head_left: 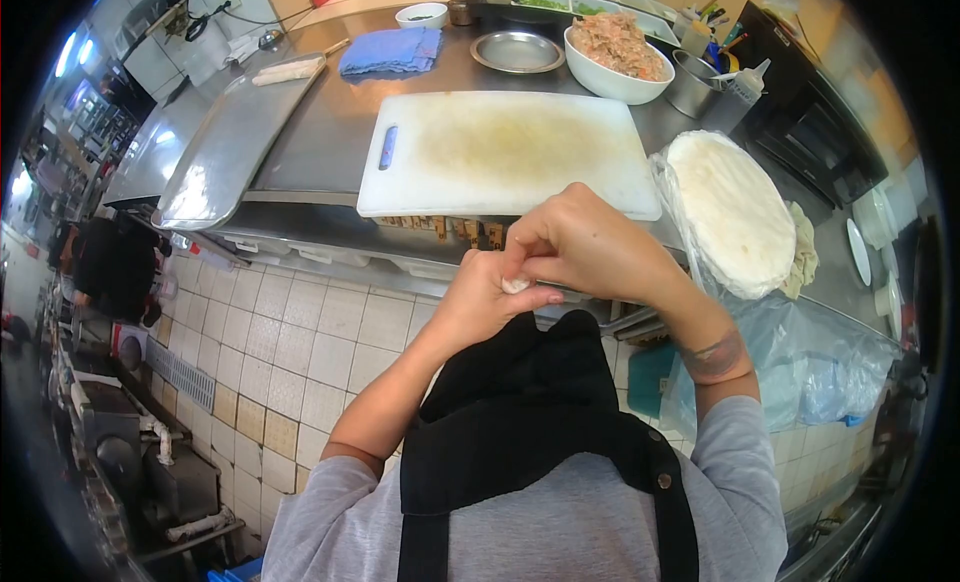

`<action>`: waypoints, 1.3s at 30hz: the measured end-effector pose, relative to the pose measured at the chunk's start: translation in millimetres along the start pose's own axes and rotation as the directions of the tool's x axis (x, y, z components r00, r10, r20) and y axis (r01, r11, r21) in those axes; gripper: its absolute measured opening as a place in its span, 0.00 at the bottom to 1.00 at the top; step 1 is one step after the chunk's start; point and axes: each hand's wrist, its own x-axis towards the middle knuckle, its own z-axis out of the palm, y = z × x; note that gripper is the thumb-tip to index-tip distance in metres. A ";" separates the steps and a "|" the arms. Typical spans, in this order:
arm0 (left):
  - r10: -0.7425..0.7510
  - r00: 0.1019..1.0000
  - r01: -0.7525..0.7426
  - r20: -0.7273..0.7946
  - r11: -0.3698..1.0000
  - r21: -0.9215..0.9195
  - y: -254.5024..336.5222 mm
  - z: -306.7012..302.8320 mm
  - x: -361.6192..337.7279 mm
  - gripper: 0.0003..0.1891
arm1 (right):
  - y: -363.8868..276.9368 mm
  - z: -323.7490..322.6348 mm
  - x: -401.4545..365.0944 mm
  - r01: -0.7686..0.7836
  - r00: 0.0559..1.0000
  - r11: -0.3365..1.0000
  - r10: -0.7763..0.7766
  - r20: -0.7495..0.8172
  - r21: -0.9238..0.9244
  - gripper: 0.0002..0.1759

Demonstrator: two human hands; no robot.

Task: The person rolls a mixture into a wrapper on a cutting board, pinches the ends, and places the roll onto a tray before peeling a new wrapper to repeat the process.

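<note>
In front of my body, just off the near edge of the cutting board (500, 147), my two hands meet. My left hand (485, 297) is closed around a small white, dough-like piece (516, 285), most of it hidden by the fingers. With bent fingers, my right hand (575, 247) pinches at the same white piece from above. A round stack of white wrapper sheets (730, 212), partly covered in plastic, lies right of the board. Behind the board stands a white bowl (620, 84) heaped with a shredded filling (615, 47).
A long metal tray (225, 147) at the left carries a pale roll (288, 72). Behind the board are a folded blue cloth (392, 52), a round metal plate (517, 54) and a small white bowl (421, 16). Clear plastic (800, 367) hangs off the counter at the right.
</note>
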 end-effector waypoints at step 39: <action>-0.043 0.648 -0.253 -0.760 0.929 -0.269 -19.3 -65.4 74.8 0.13 | 149.5 7.3 81.5 -0.347 0.936 0.742 0.232 -0.265 -0.573 0.51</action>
